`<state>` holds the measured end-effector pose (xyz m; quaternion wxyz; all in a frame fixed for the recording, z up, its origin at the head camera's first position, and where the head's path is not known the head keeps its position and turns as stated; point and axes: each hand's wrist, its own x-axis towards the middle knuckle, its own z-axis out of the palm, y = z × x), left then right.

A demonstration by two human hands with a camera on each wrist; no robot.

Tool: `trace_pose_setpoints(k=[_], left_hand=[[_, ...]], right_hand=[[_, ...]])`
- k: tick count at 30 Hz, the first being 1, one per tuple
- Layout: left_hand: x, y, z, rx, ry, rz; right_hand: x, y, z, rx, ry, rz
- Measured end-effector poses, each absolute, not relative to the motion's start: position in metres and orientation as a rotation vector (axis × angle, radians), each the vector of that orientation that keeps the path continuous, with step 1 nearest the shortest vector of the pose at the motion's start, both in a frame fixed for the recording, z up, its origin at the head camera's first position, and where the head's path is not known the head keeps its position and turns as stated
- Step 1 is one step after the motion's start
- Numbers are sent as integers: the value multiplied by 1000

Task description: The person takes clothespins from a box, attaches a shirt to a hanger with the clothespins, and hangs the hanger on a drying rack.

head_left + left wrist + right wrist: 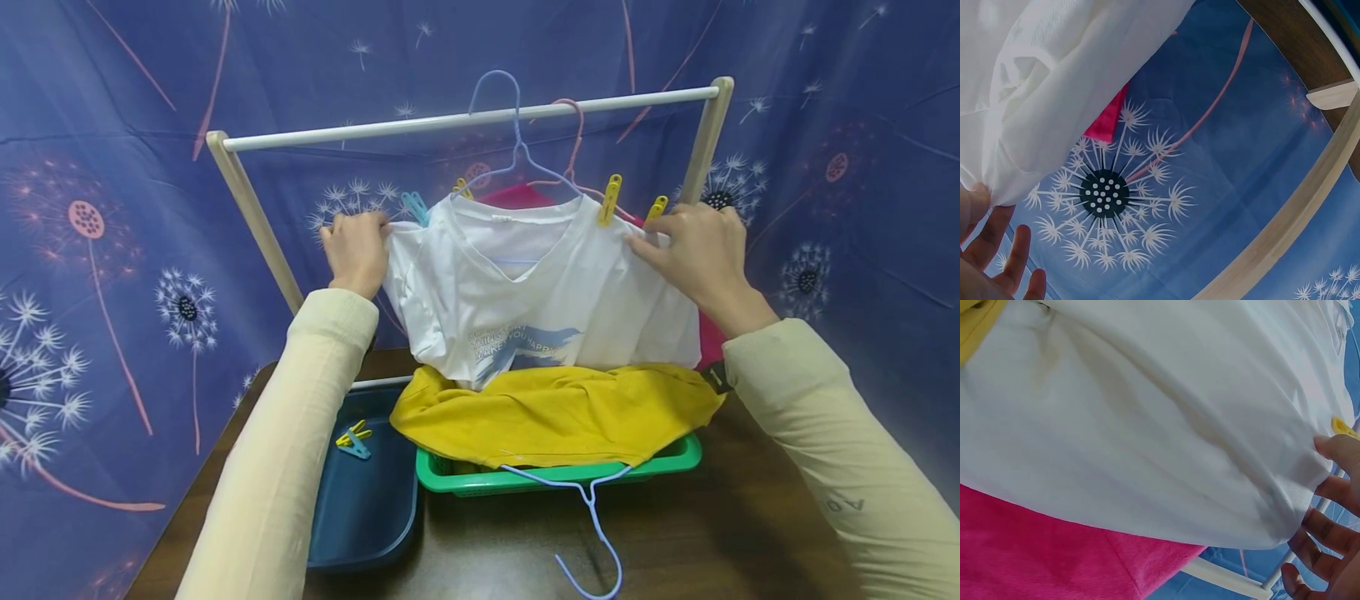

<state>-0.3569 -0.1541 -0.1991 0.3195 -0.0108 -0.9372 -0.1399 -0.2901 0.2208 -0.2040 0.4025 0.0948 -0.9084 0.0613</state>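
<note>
1 tee (540, 292) betw. ends of rail (337, 132), L hand (357, 254) & R hand (702, 254) pinching it; straightening, I'd say, next needs even pull.

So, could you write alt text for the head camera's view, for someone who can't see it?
A person's left hand and right hand pinch the sleeves of a white shirt on a blue hanger hung from a white rail. Below, a yellow garment lies over a green basket, beside a blue tray holding clips.
</note>
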Motion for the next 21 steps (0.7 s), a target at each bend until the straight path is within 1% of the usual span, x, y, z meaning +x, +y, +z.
trace_pose_setpoints(k=[8, 21], left_hand=[[-357, -155, -200, -17, -2469, -373], [-361, -161, -229, -54, -2615, -428]], right_hand=[[-293, 220, -203, 237, -2313, 130], [-296, 218, -218, 269, -2342, 196]])
